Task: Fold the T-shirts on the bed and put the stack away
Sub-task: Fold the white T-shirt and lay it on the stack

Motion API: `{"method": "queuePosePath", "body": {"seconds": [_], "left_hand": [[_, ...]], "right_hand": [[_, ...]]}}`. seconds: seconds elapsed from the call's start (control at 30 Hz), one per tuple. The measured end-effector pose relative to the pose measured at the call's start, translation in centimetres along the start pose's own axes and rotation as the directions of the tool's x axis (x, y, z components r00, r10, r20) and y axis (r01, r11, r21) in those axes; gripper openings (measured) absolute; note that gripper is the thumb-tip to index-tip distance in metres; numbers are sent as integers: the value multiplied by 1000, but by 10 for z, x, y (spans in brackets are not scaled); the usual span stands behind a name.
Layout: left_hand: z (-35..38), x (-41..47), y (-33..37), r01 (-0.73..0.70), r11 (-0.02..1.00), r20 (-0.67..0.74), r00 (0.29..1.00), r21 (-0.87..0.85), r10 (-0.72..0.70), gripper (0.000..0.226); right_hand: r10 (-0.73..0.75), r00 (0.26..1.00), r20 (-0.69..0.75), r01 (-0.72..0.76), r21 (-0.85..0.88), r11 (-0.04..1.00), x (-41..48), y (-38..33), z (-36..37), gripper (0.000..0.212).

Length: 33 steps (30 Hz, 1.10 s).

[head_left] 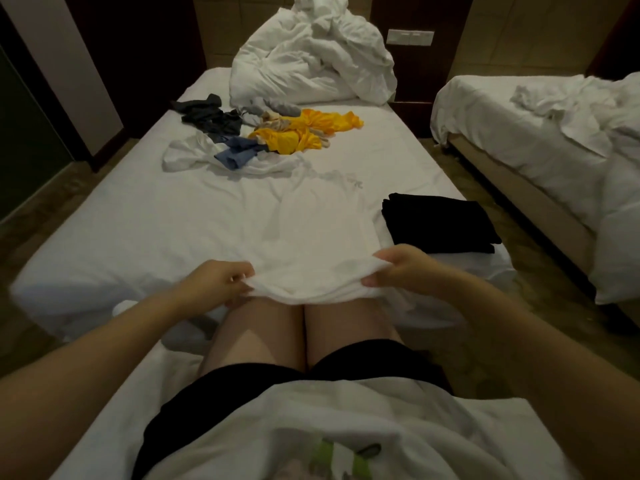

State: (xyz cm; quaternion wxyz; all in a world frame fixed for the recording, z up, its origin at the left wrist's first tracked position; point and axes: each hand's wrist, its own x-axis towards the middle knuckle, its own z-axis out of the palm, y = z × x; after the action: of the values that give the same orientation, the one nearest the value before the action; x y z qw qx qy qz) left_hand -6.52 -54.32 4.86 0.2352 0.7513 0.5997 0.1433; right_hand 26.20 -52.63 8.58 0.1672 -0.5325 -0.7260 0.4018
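A white T-shirt [311, 230] lies spread lengthwise on the bed [121, 220], its near hem lifted over my knees. My left hand [216, 284] pinches the hem's left corner and my right hand [403, 268] grips its right corner. To the right of the shirt sits a folded black T-shirt [440, 221] near the bed's edge. Farther up the bed lies a loose heap of clothes: a yellow shirt [301, 133], a blue garment [237, 154], dark garments [207, 116] and a white one [194, 152].
A crumpled white duvet [311, 60] is piled at the head of the bed. A second bed [540, 133] with rumpled white bedding stands to the right across a narrow carpeted aisle. A dark wall and door are on the left.
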Motion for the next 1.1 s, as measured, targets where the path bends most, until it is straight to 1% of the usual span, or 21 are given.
{"method": "queuePosePath", "body": {"seconds": [0.07,0.1,0.17,0.23,0.27,0.33,0.4,0.47,0.57,0.6,0.63,0.67,0.7,0.73,0.77,0.8,0.83,0.87,0.93,0.97,1.1], "left_hand": [[-5,2,0,12,999,141,990,51,-19,23],[-10,4,3,7,996,190,982,88,-24,24],[-21,10,10,-46,975,316,948,216,-25,20],[-26,13,15,-110,947,473,880,301,-48,13],[-26,15,17,-125,943,546,835,310,-69,11],[-24,19,18,-107,949,659,742,298,-123,14],[-20,25,20,-78,955,718,677,287,-161,18],[-20,32,22,-92,949,744,645,302,-174,14],[-29,43,28,-48,960,803,561,276,-202,4],[-33,48,30,-25,965,818,536,260,-207,7],[-36,53,32,0,968,817,536,252,-213,10],[-38,60,34,26,970,797,564,242,-214,12],[-38,67,35,49,974,759,618,221,-204,13],[-36,75,35,63,979,703,687,194,-184,13],[-32,83,35,68,984,636,755,166,-160,13],[-29,91,35,67,988,575,807,140,-136,12],[-25,99,34,69,991,529,840,114,-119,11],[-22,107,34,74,993,504,857,89,-109,11],[-17,124,35,88,995,487,867,56,-104,10],[-15,134,34,96,994,478,872,54,-110,11],[-12,178,31,153,987,411,898,44,-158,17]], "right_hand": [[57,990,129,-38,-144,989,-3,4,4,22],[57,985,165,-29,-165,986,-5,5,7,17],[50,977,209,-15,-164,986,-7,3,9,15],[67,949,307,-3,-203,979,-8,-2,9,13],[88,925,369,-4,-222,975,-9,-4,10,11],[139,874,466,-11,-266,964,-9,-8,12,11],[167,837,521,-7,-295,955,-8,-12,13,11],[188,811,554,-20,-295,955,-3,-14,12,17],[241,743,624,-104,-249,963,3,-16,4,30],[243,731,638,-130,-219,967,5,-15,0,30],[232,726,647,-157,-173,972,8,-14,-4,28],[215,720,660,-178,-124,976,12,-15,-8,26],[193,708,679,-177,-94,980,17,-15,-12,24],[170,689,704,-157,-84,984,24,-16,-17,25],[145,669,729,-137,-72,988,32,-18,-20,29],[127,661,739,-133,-50,990,40,-20,-24,36],[120,675,727,-145,-29,989,50,-20,-27,39],[127,708,695,-164,-13,986,60,-19,-29,38],[155,786,599,-194,2,981,81,-14,-32,32],[173,813,556,-205,-4,979,92,-12,-34,31],[220,854,471,-228,-39,973,143,-5,-45,31]]}}
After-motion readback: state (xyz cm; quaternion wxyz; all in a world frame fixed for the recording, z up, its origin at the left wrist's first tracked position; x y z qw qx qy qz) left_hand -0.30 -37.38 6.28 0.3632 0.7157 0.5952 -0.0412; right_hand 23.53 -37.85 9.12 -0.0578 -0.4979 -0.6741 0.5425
